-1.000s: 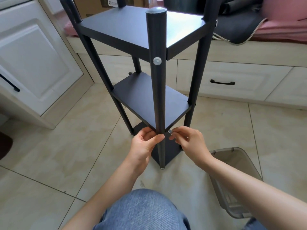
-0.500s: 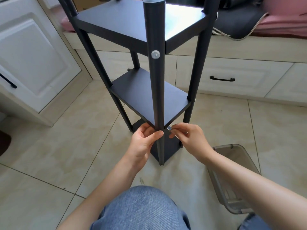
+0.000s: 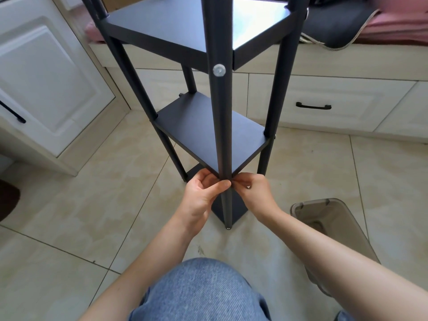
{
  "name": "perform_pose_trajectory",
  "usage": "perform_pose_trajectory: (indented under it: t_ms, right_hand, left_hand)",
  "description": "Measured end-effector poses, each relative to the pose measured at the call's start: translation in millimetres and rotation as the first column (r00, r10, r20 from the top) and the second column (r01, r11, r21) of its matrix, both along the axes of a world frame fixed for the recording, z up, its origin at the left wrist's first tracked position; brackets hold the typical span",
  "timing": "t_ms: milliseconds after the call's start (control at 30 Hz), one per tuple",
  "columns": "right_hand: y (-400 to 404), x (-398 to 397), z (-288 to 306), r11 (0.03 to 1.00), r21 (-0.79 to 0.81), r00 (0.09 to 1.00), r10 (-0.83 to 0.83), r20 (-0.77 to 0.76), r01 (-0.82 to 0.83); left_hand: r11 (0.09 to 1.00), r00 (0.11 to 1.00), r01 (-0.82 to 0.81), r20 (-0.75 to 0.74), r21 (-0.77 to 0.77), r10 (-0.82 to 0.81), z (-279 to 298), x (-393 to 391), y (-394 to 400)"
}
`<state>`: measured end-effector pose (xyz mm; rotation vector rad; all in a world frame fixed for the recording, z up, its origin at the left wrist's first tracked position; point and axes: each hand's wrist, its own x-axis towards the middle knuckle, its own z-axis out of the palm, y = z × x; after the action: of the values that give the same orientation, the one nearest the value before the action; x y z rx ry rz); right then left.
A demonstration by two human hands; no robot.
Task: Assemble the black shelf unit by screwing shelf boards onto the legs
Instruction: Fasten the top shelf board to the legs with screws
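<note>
Both hands closer together now, left hand [image 3: 201, 197] and right hand [image 3: 254, 193] pinching near leg [image 3: 222, 126] at middle shelf board [image 3: 196, 133].

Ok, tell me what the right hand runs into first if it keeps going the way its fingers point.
Most likely the front leg: the right hand has its fingertips aimed left at it, level with the middle shelf's corner. Contact itself is hidden.

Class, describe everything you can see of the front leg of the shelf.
The front leg is a round, matt black post, upright, its small foot on the tiled floor. A silver screw fixes it to the top board. At the middle board's corner the left hand grips it and the right hand pinches beside it.
</note>
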<state>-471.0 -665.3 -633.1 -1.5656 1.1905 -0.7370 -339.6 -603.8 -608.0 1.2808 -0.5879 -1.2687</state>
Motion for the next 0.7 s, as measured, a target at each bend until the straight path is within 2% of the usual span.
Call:
perform_pose_trajectory:
  t_ms: [133, 400, 700]
  right_hand:
    - [1, -13, 4, 0.993, -0.113, 0.997, 0.026, -0.073, -0.034]
    - [-6, -39, 20, 0.962, -0.265, 0.984, 0.018, -0.175, -0.064]
    - [1, -22, 26, 0.958, -0.286, 0.992, -0.008, -0.128, -0.029]
  left_hand:
    - [1.000, 0.998, 0.017, 0.057, 0.007, -0.017, 2, 1, 0]
    - [1.000, 1.000, -0.011, -0.001, 0.003, 0.011, 4, -3, 2]
    - [1.000, 0.999, 0.009, -0.037, -0.025, -0.010, 4, -3, 1]
